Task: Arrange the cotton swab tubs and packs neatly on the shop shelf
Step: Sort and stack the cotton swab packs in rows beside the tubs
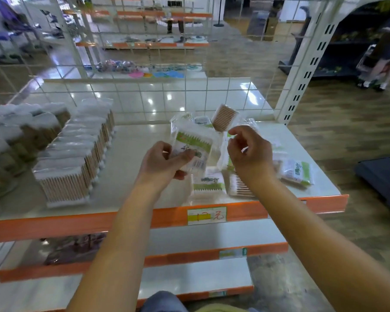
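- Left hand [164, 161] pinches a clear green-labelled swab pack [193, 144]; right hand [248, 152] hangs loosely curled, holding nothing.
- Best stand it squarely beside the neat row of clear swab packs [77, 154].

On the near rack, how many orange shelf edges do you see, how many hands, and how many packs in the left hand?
Orange shelf edges: 3
Hands: 2, the left hand and the right hand
Pack in the left hand: 1
Total: 6
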`<state>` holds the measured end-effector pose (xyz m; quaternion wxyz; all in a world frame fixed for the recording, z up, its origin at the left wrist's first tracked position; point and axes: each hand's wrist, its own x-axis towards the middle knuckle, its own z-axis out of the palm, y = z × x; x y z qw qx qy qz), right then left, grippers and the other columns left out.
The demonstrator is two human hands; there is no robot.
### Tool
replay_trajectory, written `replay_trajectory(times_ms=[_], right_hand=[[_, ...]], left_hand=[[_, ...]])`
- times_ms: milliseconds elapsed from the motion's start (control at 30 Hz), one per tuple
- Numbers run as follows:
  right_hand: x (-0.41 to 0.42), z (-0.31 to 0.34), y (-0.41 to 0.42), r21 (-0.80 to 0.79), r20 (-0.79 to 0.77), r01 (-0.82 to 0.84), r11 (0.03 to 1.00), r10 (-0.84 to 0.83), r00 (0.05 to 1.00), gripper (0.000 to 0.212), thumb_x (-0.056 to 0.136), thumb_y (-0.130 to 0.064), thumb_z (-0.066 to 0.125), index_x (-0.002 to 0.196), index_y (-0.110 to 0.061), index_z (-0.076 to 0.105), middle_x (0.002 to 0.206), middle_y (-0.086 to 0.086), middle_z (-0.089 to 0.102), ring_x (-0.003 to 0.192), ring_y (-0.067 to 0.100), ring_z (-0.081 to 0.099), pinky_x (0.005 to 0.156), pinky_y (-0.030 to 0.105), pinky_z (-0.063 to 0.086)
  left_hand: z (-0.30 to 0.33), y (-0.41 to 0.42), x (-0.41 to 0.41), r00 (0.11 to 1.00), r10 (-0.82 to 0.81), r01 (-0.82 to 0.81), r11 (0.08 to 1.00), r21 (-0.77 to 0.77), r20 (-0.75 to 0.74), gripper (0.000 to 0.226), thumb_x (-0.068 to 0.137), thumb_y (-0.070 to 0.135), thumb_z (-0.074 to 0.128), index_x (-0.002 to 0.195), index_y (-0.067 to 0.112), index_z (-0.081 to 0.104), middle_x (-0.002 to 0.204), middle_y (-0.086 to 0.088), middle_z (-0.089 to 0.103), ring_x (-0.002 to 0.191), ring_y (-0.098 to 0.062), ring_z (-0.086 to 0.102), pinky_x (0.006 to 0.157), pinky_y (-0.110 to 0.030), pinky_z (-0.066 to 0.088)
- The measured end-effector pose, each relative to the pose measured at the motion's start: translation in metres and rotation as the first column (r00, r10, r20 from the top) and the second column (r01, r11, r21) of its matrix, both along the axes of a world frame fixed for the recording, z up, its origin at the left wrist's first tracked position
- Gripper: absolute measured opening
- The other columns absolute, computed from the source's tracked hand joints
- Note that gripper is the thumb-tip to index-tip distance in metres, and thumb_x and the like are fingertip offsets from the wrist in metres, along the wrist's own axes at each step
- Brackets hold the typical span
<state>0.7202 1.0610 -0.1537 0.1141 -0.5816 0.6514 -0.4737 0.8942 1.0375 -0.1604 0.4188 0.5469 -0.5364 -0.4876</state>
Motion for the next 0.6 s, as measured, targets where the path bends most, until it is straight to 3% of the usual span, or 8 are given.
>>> replay_trajectory(times_ms=[100,200,233,300,400,500,600], right_hand=[[0.030,0.002,0.000,-0.050,0.069,-0.075,0.996,0.078,0.995,0.015,0.086,-0.006,0.055,0.097,-0.013,0.062,0.062,-0.014,0.049,0.059,-0.005,0.049,0.059,0.007,0.037],[0.060,0.009,-0.002,-0.052,0.006,-0.160,0.986,0.161,0.987,0.015,0.088,-0.009,0.056,0.099,-0.009,0.065,0.077,-0.009,0.060,0.066,-0.002,0.053,0.064,0.007,0.041],[0.069,0.013,-0.004,-0.035,-0.027,-0.186,0.982,0.185,0.982,0.017,0.089,-0.011,0.055,0.103,-0.009,0.065,0.087,-0.003,0.064,0.072,0.001,0.055,0.068,0.009,0.043],[0.086,0.022,-0.010,0.041,-0.074,-0.219,0.975,0.222,0.972,0.027,0.092,-0.022,0.053,0.114,-0.009,0.062,0.103,0.005,0.066,0.087,0.014,0.061,0.080,0.024,0.050],[0.106,0.037,-0.019,0.068,-0.102,-0.203,0.977,0.209,0.973,0.036,0.093,-0.037,0.050,0.112,-0.008,0.059,0.100,0.010,0.068,0.093,0.022,0.063,0.084,0.037,0.049],[0.117,0.045,-0.029,0.084,-0.118,-0.152,0.985,0.162,0.980,0.039,0.089,-0.047,0.053,0.097,-0.009,0.060,0.083,0.005,0.065,0.078,0.017,0.060,0.075,0.029,0.049],[0.122,0.051,-0.037,0.108,-0.157,-0.107,0.988,0.123,0.980,0.041,0.083,-0.050,0.060,0.066,-0.015,0.047,0.057,-0.005,0.047,0.052,0.005,0.044,0.047,0.011,0.032]], left_hand=[[0.000,-0.001,0.004,0.988,0.079,-0.081,0.997,-0.010,-0.130,0.040,0.078,0.018,0.073,0.103,-0.001,0.049,0.092,-0.014,0.065,0.056,-0.013,0.066,0.057,-0.030,0.058],[0.001,-0.005,0.007,0.984,0.115,-0.127,0.989,-0.079,-0.139,0.022,0.081,0.014,0.070,0.095,0.011,0.053,0.085,-0.008,0.065,0.059,-0.009,0.065,0.063,-0.036,0.059],[0.003,-0.005,0.009,0.987,0.139,-0.147,0.982,-0.115,-0.078,0.018,0.082,0.015,0.068,0.091,0.017,0.053,0.082,-0.004,0.065,0.062,-0.011,0.065,0.065,-0.036,0.058],[0.006,-0.006,0.013,0.971,0.178,-0.135,0.960,-0.247,0.160,0.016,0.085,0.017,0.062,0.098,0.020,0.052,0.084,0.003,0.063,0.074,-0.016,0.063,0.066,-0.029,0.049],[0.007,-0.003,0.021,0.894,0.231,-0.046,0.899,-0.435,0.384,0.031,0.090,0.017,0.052,0.120,0.014,0.049,0.099,-0.003,0.063,0.087,-0.023,0.061,0.069,-0.025,0.038],[0.007,-0.003,0.031,0.808,0.301,0.040,0.830,-0.556,0.507,0.043,0.091,0.014,0.049,0.134,0.011,0.043,0.114,-0.012,0.058,0.095,-0.033,0.059,0.069,-0.028,0.033],[0.001,-0.006,0.041,0.766,0.332,0.114,0.773,-0.624,0.551,0.047,0.085,0.011,0.059,0.131,0.011,0.047,0.108,-0.012,0.058,0.084,-0.033,0.061,0.061,-0.029,0.036]])
